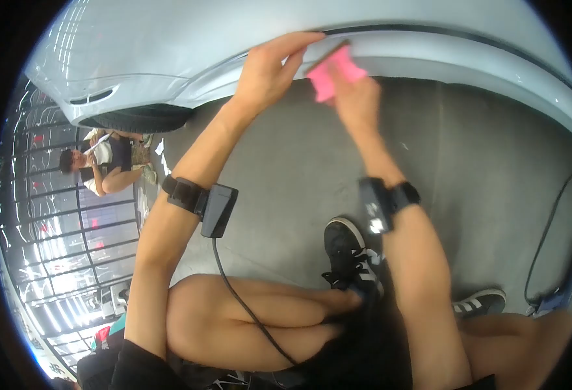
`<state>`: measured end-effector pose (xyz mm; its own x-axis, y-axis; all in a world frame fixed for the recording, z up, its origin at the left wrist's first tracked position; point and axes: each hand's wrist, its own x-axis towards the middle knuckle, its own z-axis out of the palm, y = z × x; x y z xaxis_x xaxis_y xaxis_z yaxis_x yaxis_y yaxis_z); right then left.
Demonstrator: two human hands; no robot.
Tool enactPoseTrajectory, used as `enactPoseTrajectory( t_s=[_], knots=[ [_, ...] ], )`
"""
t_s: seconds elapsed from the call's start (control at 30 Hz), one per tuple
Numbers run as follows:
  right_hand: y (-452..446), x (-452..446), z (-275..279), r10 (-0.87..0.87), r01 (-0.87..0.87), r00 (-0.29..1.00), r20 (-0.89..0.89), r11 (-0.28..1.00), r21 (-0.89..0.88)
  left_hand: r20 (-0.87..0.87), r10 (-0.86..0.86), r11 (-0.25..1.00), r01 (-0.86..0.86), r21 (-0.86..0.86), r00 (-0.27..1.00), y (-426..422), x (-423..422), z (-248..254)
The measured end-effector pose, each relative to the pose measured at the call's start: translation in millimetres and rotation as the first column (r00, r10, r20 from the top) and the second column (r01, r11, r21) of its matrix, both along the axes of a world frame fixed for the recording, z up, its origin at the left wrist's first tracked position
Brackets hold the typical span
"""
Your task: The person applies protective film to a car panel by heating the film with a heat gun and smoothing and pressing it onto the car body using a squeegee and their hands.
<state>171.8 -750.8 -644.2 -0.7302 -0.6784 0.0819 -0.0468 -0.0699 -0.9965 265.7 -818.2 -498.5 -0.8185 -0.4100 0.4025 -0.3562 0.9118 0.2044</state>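
A pale car body (pixel 169 39) with a dark seam along its lower side fills the top of the head view. My left hand (pixel 266 68) reaches up to the sill, fingers stretched out with their tips at the seam and the thumb apart. Just to its right, my right hand (pixel 359 101) is closed on a pink squeegee (pixel 330 77). The squeegee's dark brown edge (pixel 328 57) is tilted and faces the sill panel (pixel 416 49); whether it touches the panel I cannot tell.
Both forearms carry strapped black boxes; a cable (pixel 234 292) hangs from the left one. A tyre (pixel 143 118) is at left, and beyond it another person (pixel 114 156) sits by a gridded wall. My shoes rest on the grey floor (pixel 279 175). A dark hose (pixel 546 227) lies at right.
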Motion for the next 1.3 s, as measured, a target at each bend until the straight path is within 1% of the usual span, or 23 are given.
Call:
enactPoseTrajectory(
  t_s=[0.03,0.07,0.1,0.13,0.17,0.2,0.23,0.37,0.43,0.57,0.63,0.7,0.73,0.87,0.97,1.03,1.07,1.1,1.13,1.2,1.23,1.27,1.3],
  knots=[
    [23,-13,6,-0.004,0.007,0.999,0.052,0.997,-0.072,-0.032,-0.023,0.999,0.025,0.040,0.999,-1,7,-1],
    [34,-27,-4,-0.055,0.055,0.998,0.000,0.997,-0.049,-0.033,-0.013,0.999,0.014,0.036,0.999,-5,17,-1],
    [48,-40,-7,-0.154,0.155,0.988,0.013,0.983,-0.100,-0.008,-0.009,1.000,0.009,-0.011,1.000,-10,28,-2],
    [58,-50,-2,-0.226,0.246,0.963,0.144,0.959,-0.140,0.016,-0.002,0.998,0.003,-0.060,1.000,-14,39,-2],
    [61,-64,-10,-0.215,0.266,0.942,0.259,0.946,-0.184,0.015,0.013,0.998,-0.012,-0.062,1.000,-19,44,-2],
    [63,-74,-11,-0.189,0.257,0.939,0.286,0.940,-0.223,0.022,-0.004,0.981,0.008,-0.196,1.000,-23,48,-4],
    [66,-83,-4,-0.210,0.242,0.949,0.236,0.963,-0.117,0.034,-0.021,0.946,0.031,-0.324,0.999,-25,52,-7],
    [58,-93,7,-0.017,0.035,0.982,0.189,0.995,-0.095,0.067,0.063,0.907,-0.029,-0.420,0.996,-26,43,-12],
    [49,-83,10,0.063,-0.043,0.980,0.191,0.994,-0.105,0.019,0.051,0.857,-0.034,-0.515,0.999,-32,38,-15],
    [35,-56,15,0.087,-0.093,0.962,0.257,0.996,0.009,-0.053,0.033,0.880,-0.054,-0.471,0.998,-27,30,-14],
    [23,-43,11,0.074,-0.092,0.965,0.251,0.994,0.062,-0.030,-0.009,0.942,-0.002,-0.337,1.000,-28,34,-14],
    [7,-28,3,0.049,-0.074,0.961,0.273,0.994,0.084,-0.049,-0.012,0.948,-0.005,-0.319,0.999,-34,38,-20],
    [3,-16,14,0.044,-0.050,0.944,0.328,0.999,0.012,-0.065,-0.016,0.954,-0.004,-0.301,0.998,-37,39,-22],
    [-30,23,-1,0.053,-0.040,0.946,0.319,0.998,-0.047,-0.066,-0.016,0.958,-0.004,-0.286,0.998,-40,41,-25],
    [-45,54,15,0.055,-0.022,0.941,0.335,0.995,-0.100,-0.071,-0.014,0.950,-0.009,-0.312,0.997,-39,40,-28],
    [-61,73,-3,0.094,-0.071,0.955,0.281,0.993,-0.090,-0.117,-0.029,0.959,-0.006,-0.283,0.993,-36,40,-32],
    [-72,79,-22,0.100,-0.115,0.974,-0.202,0.991,-0.063,-0.092,-0.005,0.959,-0.021,-0.282,0.996,-35,41,-35],
    [-83,80,-38,0.091,-0.145,0.763,-0.640,0.989,-0.032,-0.091,0.019,0.957,-0.045,-0.288,0.996,-32,43,-39],
    [-94,75,-48,0.117,-0.214,0.721,-0.683,0.975,-0.059,-0.126,0.032,0.962,-0.065,-0.267,0.991,-29,46,-43],
    [-78,53,-60,0.407,-0.450,0.806,-0.429,0.893,0.001,-0.167,0.064,0.963,-0.105,-0.248,0.984,-19,55,-50],
    [-52,47,-30,0.481,-0.478,0.866,-0.133,0.877,0.059,-0.206,0.041,0.975,-0.084,-0.205,0.978,-9,58,-55],
    [-30,47,-6,0.437,-0.437,0.895,0.094,0.899,-0.018,-0.250,0.021,0.986,-0.062,-0.158,0.968,-4,64,-60],
    [-14,44,-8,0.374,-0.376,0.917,0.138,0.927,-0.010,-0.264,0.039,0.985,-0.081,-0.152,0.964,-3,73,-66]
  ],
)
